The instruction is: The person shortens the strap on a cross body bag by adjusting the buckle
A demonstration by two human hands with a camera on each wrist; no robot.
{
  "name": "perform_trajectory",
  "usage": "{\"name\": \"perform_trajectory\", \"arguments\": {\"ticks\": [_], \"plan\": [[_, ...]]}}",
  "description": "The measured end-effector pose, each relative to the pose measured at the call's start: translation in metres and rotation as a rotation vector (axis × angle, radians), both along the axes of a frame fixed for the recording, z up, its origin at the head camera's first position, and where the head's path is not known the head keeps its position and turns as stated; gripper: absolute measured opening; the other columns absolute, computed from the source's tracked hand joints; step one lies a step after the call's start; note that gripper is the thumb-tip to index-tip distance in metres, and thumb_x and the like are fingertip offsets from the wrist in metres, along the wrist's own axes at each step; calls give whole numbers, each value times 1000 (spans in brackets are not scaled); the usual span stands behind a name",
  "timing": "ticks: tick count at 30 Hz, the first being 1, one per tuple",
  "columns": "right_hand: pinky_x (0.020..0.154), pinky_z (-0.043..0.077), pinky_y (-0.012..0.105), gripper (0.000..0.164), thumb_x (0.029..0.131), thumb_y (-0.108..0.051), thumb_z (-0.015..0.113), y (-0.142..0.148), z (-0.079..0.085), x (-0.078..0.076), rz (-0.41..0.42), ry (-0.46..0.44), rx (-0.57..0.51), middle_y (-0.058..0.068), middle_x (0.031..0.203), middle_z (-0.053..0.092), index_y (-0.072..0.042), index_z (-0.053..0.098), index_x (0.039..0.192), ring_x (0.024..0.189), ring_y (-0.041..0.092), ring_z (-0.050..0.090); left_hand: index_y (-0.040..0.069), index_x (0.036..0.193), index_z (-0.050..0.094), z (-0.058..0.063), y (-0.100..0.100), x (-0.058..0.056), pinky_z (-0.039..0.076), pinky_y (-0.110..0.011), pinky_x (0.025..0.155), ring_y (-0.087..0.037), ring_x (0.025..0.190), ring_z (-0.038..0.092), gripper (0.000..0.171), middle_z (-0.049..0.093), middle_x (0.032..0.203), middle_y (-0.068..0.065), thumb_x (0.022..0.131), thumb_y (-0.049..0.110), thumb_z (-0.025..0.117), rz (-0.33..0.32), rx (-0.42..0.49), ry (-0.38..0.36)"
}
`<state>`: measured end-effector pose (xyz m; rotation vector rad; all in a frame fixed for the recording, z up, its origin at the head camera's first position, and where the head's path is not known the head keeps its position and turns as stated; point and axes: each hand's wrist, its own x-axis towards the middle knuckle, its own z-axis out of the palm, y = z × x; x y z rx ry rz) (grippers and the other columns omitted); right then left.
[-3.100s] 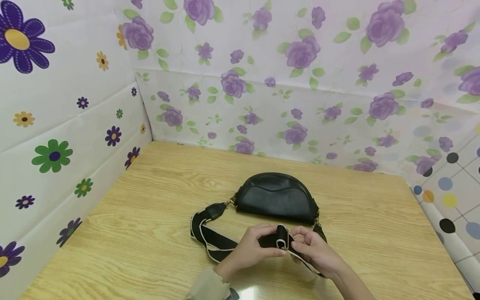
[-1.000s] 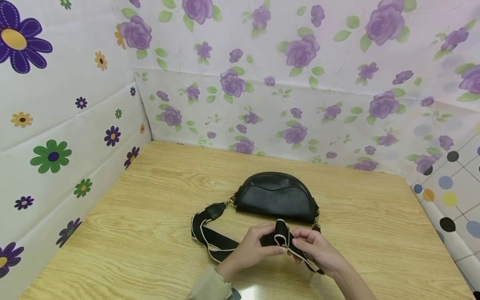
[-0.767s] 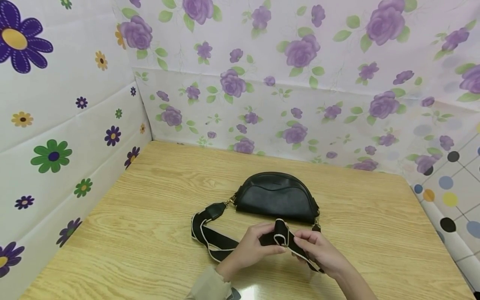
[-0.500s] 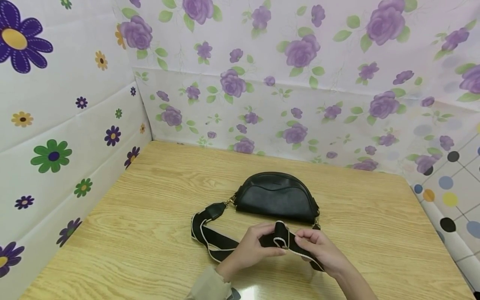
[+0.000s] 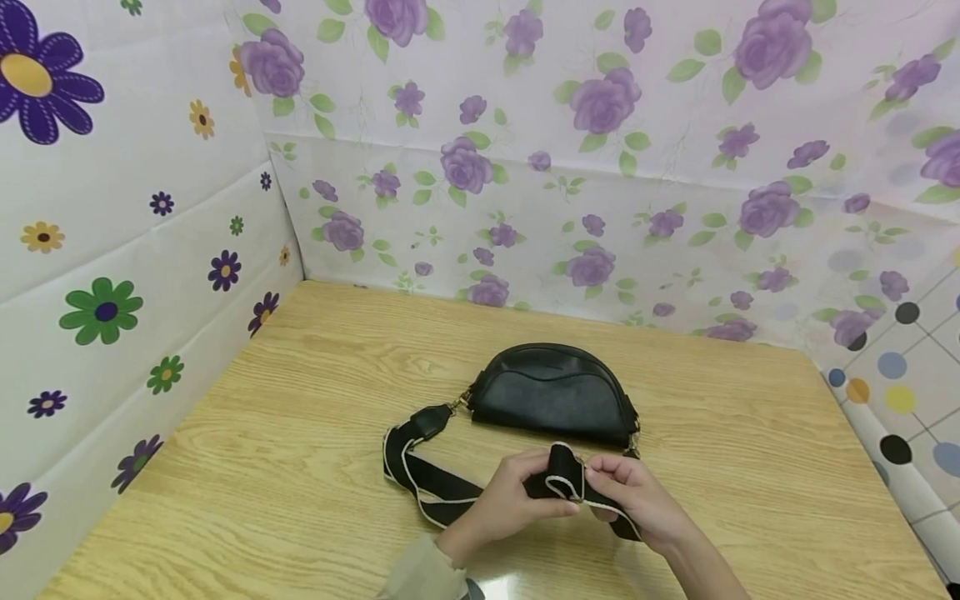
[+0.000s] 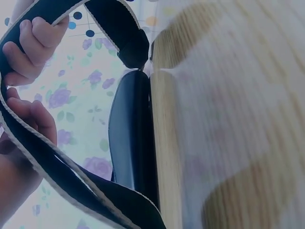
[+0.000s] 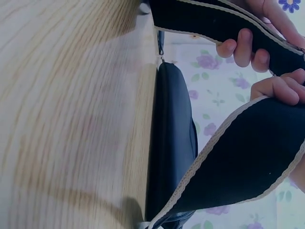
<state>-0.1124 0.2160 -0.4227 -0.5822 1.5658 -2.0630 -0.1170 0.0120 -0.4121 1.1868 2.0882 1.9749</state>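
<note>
A black half-moon handbag (image 5: 551, 392) lies on the table, its black webbing strap (image 5: 442, 482) with cream edges clipped to both ends. My left hand (image 5: 504, 500) grips the strap in front of the bag, thumb below and fingers behind. Beside the left fingertips stands a folded strap loop (image 5: 561, 468), passing through a thin metal slider (image 5: 581, 482). My right hand (image 5: 637, 500) pinches the strap at the slider's right side, with a length drooping under its palm. In the right wrist view the left fingers (image 7: 243, 50) curl round the strap, held above the table.
The wooden table (image 5: 315, 375) meets a rose-printed wall covering (image 5: 540, 208) behind the bag and a daisy-printed one (image 5: 150, 250) at left. Gold clips (image 5: 459, 404) join strap and bag. A dark object (image 5: 474, 590) shows by the left sleeve.
Over the last second the right hand slid right along the strap, then came back to the slider. The folded loop has widened a little. The bag has not moved.
</note>
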Motion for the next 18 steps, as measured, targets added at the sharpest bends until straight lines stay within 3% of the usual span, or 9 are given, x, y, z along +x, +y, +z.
{"name": "perform_trajectory", "arguments": {"ticks": [8,14,18], "plan": [[54,39,19,21,96,-7,39,-1,3,2,-22,-15,44,-3,83,58,-11,59,97,63,6,49,-4,96,62,2,-1,1,46,-27,77,-8,88,53,28,61,94,-14,70,-2,72,19,-3,17],[63,46,23,29,98,-8,32,3,1,2,47,40,54,1,89,59,-15,56,113,73,10,54,-2,98,62,-2,-1,-3,46,-28,77,-9,90,54,28,61,97,-13,72,-2,71,-2,18,-12],[63,45,24,28,99,-10,32,5,0,0,65,27,83,3,88,58,-12,53,117,72,11,53,-5,100,61,1,-2,-3,47,-28,78,-11,92,55,29,60,99,-15,73,-3,70,-11,30,-28]]}}
